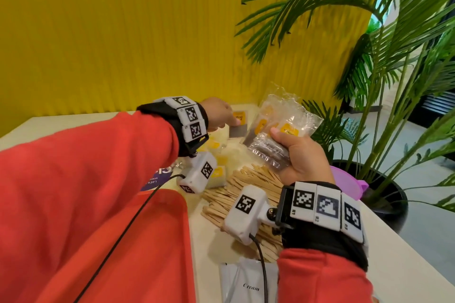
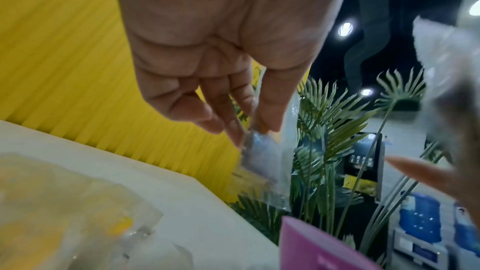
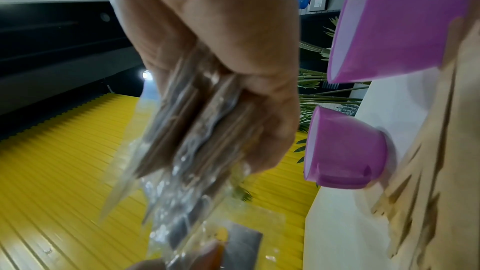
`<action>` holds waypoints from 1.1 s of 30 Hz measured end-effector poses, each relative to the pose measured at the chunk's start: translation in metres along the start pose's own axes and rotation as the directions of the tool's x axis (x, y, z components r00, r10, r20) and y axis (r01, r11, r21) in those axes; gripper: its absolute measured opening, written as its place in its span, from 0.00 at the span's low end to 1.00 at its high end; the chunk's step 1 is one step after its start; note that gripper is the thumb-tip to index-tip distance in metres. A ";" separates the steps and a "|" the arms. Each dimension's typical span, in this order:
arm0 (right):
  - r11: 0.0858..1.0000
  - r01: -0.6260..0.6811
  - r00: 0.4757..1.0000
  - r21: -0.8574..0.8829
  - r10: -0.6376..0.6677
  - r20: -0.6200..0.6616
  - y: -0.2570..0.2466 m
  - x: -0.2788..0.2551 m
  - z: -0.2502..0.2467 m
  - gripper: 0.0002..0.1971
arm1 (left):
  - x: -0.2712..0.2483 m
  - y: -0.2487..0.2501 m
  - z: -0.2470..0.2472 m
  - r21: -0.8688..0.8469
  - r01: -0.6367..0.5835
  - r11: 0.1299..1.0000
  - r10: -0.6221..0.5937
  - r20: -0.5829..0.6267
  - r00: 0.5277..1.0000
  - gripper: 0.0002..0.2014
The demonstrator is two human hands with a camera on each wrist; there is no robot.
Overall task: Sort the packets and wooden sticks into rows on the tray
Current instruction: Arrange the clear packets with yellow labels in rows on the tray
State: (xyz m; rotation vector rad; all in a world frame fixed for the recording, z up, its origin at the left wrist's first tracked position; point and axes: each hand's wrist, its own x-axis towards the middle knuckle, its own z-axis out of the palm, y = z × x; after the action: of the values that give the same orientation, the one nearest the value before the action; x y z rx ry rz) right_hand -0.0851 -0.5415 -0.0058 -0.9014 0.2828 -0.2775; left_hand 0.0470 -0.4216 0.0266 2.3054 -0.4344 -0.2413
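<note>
Against a ribbed yellow wall (image 1: pixel 110 32) stands a pale cream table (image 1: pixel 403 248), with a tall green palm plant (image 1: pixel 384 39) in a black pot (image 1: pixel 391 194) at its far right corner. On the near left of the table lies a red plastic tray (image 1: pixel 170 229), mostly hidden under the person's red sleeve (image 1: pixel 81 204). Beyond it, loose clear packets with yellow labels (image 1: pixel 219 165) lie on the surface, and a heap of flat wooden sticks (image 1: pixel 246 187) is spread just right of the tray. A grey sachet marked "Cream" (image 1: pixel 248 283) lies at the near edge.

The right hand (image 1: pixel 300 155) is raised above the sticks, fingers and thumb curled round a bunch of clear packets (image 1: pixel 278 125). The left hand (image 1: pixel 219 113) reaches toward the back of the table, fingertips pinching one clear packet with a yellow label and grey panel (image 1: pixel 238 123).

From the left wrist, that pinch shows between thumb and forefinger (image 2: pixel 270 110), with the held packet (image 2: pixel 259 157) blurred and hanging down. From the right wrist, two translucent purple plastic cups (image 3: pixel 345 149) lie on their sides on the table beside the sticks (image 3: pixel 428 171); the head view catches only a purple rim (image 1: pixel 349 177) behind the right wrist
</note>
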 end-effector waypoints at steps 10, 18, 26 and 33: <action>0.998 -0.035 0.992 -0.046 0.040 0.121 -0.004 -0.008 0.002 0.10 | -0.037 -0.006 -0.009 -0.274 -0.130 0.953 0.186 0.190 0.964 0.11; 0.996 -0.034 0.996 -0.081 0.040 0.074 -0.003 -0.006 0.002 0.04 | -0.034 -0.013 -0.008 -0.211 0.001 0.978 0.062 0.295 0.953 0.07; 0.998 -0.033 0.998 -0.061 0.036 0.054 -0.003 -0.003 0.000 0.21 | -0.016 -0.032 0.019 0.630 -0.088 0.772 -0.148 0.312 0.938 0.37; 0.997 -0.010 0.999 -0.079 0.014 0.048 -0.002 -0.001 0.000 0.21 | -0.001 -0.026 0.023 0.727 -0.163 0.667 -0.122 0.322 0.939 0.24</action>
State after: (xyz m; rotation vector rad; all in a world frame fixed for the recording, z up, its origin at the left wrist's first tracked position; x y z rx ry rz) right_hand -0.0862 -0.5417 -0.0042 -0.9822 0.2559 -0.2342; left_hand 0.0458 -0.4193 -0.0082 3.0839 -0.8726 -0.5494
